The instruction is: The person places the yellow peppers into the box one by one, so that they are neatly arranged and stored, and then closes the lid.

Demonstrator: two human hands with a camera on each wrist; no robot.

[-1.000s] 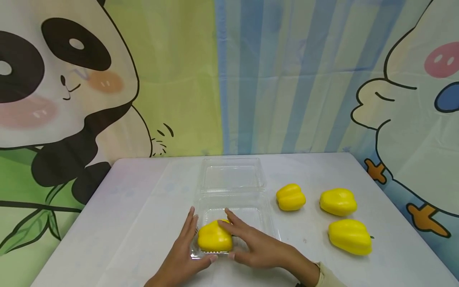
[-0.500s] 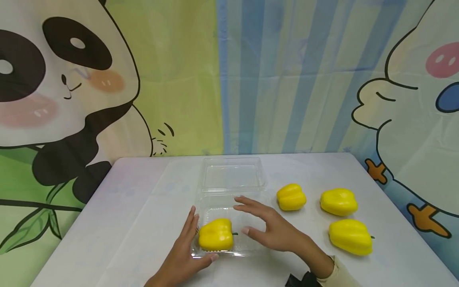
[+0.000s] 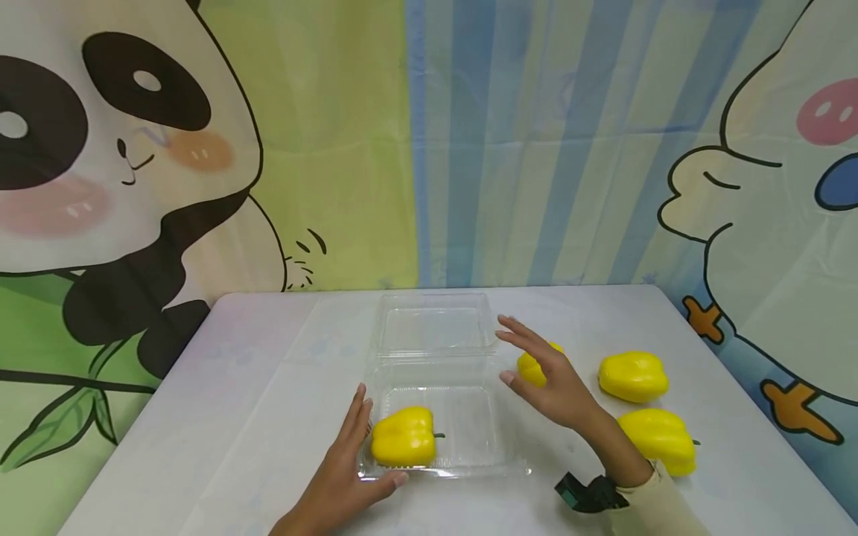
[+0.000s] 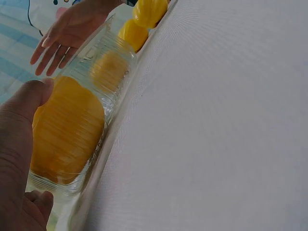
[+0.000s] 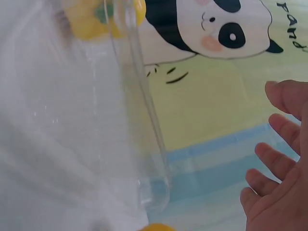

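A clear plastic clamshell container lies unfolded on the table, its lid toward the back. One yellow bell pepper sits in the left part of its base, stem to the right. My left hand rests at the front left corner, fingers straight along the side and thumb along the front edge. Right of the container, my right hand hovers with spread fingers, holding nothing. Behind it a second yellow bell pepper is partly hidden. Through the container wall, the left wrist view shows the boxed pepper.
Two more yellow bell peppers stand to the right, one farther back and one nearer, partly covered by the right forearm. A white table bears everything. A cartoon-printed curtain hangs behind it.
My right hand has let go of the pepper in the container and moved right and back, toward the pepper beside the container. The left hand has stayed at the corner.
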